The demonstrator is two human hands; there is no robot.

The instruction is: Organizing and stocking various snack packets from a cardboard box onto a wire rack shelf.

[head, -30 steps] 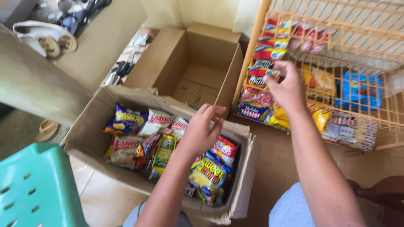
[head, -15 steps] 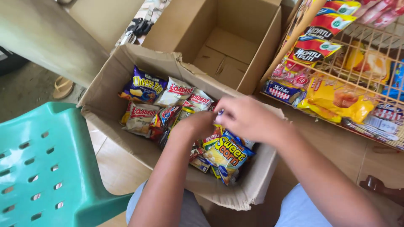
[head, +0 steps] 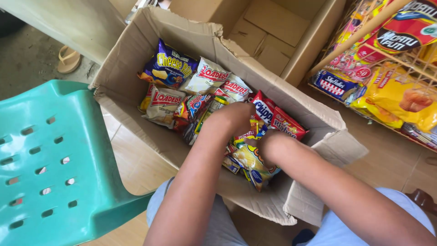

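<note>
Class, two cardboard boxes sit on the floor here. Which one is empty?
The far box, beyond the one both hands reach into, is empty: only its bare cardboard bottom shows. The near box is packed with snack packets.

— What does the person wear on the arms?

— Nothing: both forearms are bare from elbow to wrist, no sleeves, no watch, no bracelet in view. The left hand [head: 232,119] and right hand [head: 272,145] show no gloves.

— And lower down?

— Pale blue-grey cloth shorts or trousers [head: 218,223] cover both thighs, the fabric smooth and plain, without visible pattern or pockets.
</note>
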